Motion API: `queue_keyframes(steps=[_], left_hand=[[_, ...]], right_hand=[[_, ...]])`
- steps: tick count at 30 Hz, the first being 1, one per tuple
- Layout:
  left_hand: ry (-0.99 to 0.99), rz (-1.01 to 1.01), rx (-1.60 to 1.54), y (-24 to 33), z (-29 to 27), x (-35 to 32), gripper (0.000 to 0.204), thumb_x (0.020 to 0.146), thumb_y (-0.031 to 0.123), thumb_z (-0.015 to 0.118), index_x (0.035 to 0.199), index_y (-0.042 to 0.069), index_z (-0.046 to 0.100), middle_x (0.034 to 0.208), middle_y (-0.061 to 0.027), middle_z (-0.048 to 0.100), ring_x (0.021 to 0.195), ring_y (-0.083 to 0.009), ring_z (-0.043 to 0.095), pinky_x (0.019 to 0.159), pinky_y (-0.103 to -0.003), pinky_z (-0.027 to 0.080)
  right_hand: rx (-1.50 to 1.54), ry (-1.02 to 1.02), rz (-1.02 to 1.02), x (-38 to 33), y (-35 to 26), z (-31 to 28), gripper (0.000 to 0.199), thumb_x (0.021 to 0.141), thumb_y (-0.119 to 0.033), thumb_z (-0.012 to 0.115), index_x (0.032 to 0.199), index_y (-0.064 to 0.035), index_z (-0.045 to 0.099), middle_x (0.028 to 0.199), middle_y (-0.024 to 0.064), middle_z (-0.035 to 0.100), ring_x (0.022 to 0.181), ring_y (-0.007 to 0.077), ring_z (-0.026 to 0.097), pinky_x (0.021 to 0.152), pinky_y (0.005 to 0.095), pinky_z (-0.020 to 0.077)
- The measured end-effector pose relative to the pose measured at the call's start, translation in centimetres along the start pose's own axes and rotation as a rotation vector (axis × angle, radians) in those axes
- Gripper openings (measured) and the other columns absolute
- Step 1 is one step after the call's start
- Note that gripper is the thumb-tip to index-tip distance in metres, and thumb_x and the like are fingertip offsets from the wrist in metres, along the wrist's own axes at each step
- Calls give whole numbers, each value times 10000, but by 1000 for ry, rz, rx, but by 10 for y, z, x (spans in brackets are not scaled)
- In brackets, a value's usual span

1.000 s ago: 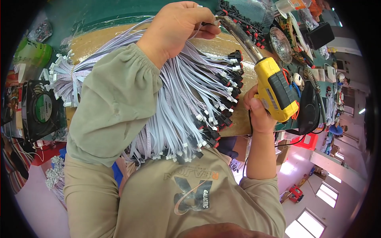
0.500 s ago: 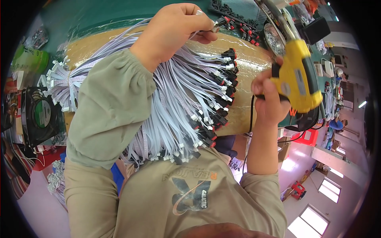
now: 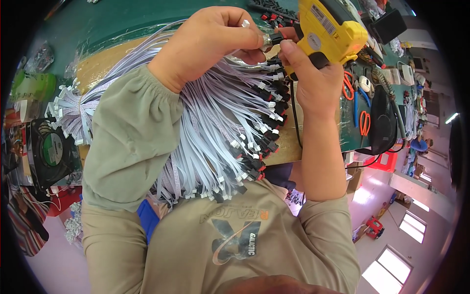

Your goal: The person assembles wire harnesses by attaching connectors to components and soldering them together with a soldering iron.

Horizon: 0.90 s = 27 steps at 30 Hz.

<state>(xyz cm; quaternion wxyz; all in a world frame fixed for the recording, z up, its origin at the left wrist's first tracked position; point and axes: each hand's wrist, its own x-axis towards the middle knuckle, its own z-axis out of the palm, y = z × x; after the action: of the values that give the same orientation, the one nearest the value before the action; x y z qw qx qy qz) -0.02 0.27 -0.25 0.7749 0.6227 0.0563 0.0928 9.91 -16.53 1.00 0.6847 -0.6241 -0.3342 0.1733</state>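
My left hand [image 3: 208, 46] is closed on a white ribbon cable, with a small white plug [image 3: 246, 23] showing above its fingers. The cable's black connector [image 3: 277, 37] sticks out to the right. My right hand [image 3: 318, 83] grips a yellow-and-black glue gun [image 3: 330, 32], and its thumb and finger are at the black connector. Most of the held cable is hidden by my fingers. Below both hands spreads a big bundle of white ribbon cables [image 3: 200, 132], their black and white connectors fanned along the right side.
A black fan [image 3: 49, 149] stands at the left edge beside a green container [image 3: 34, 85]. On the right lie orange-handled scissors [image 3: 364, 122] and a blue-handled tool [image 3: 356, 110]. Loose black connectors [image 3: 274, 7] are at the far side. A black cord [image 3: 295, 115] hangs by my right arm.
My right hand has moved left and away from me with the glue gun, bringing its thumb and finger to the black connector. My left hand has shifted slightly left.
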Motion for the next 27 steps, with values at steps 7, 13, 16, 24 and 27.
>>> queue_keyframes(steps=[7, 13, 16, 24, 27], left_hand=[[79, 113, 268, -4, 7, 1, 155, 826, 122, 678, 877, -5, 605, 869, -19, 631, 791, -84, 599, 730, -234, 473], [56, -13, 500, 0, 6, 0, 160, 823, 101, 679, 929, -4, 622, 855, 12, 614, 809, -42, 558, 726, -203, 446], [54, 39, 422, -5, 5, 1, 150, 826, 82, 676, 941, -3, 632, 850, 14, 618, 805, -45, 563, 727, -202, 448], [75, 85, 282, -7, 6, 1, 146, 822, 67, 684, 943, -2, 640, 858, 6, 632, 813, -58, 578, 740, -210, 456], [82, 83, 295, -5, 8, 1, 146, 817, 64, 689, 937, -4, 639, 856, 7, 630, 813, -58, 576, 737, -209, 454]], right_hand=[[21, 92, -32, -1, 6, -3, 258, 811, 10, 691, 1055, -10, 608, 948, 19, 648, 808, 79, 588, 681, 208, 463], [-57, 89, -38, -2, 9, -8, 241, 814, 7, 695, 1039, -15, 613, 937, 12, 650, 803, 82, 593, 687, 209, 470], [-12, 90, -99, -2, 10, -5, 241, 816, -1, 698, 1040, -17, 613, 943, 15, 651, 822, 94, 599, 714, 222, 479], [5, 76, -79, -5, 14, 0, 240, 818, -7, 705, 1038, -12, 610, 957, 22, 650, 854, 103, 597, 746, 234, 483], [25, 79, -75, -6, 12, 1, 241, 816, -7, 706, 1037, -7, 608, 961, 23, 650, 852, 102, 597, 744, 234, 483]])
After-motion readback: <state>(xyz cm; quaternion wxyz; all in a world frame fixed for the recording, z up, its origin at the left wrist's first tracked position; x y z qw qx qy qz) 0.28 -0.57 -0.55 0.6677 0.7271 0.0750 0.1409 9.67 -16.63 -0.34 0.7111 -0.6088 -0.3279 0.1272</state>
